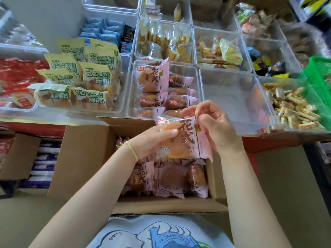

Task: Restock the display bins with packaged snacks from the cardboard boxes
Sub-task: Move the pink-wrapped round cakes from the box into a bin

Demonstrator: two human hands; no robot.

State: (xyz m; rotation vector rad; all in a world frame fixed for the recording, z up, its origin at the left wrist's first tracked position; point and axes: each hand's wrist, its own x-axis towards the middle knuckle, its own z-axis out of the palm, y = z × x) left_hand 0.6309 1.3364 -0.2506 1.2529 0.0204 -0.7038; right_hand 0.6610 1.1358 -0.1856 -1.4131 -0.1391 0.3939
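A pale, plain wall (44,20) rises at the upper left, evenly lit by soft daylight with no hard shadows on it. Below the display runs a red front panel of the counter (268,142), its colour showing again as a strip on the left (partly hidden behind cardboard). The floor (286,185) to the right is a dull olive-brown, smooth surface, and the same tone spreads across the lower left corner. At the far right edge stands a dark piece of furniture (320,169), too blurred to tell what kind. The upper right corner dissolves into dark, blurred shelving (311,11).
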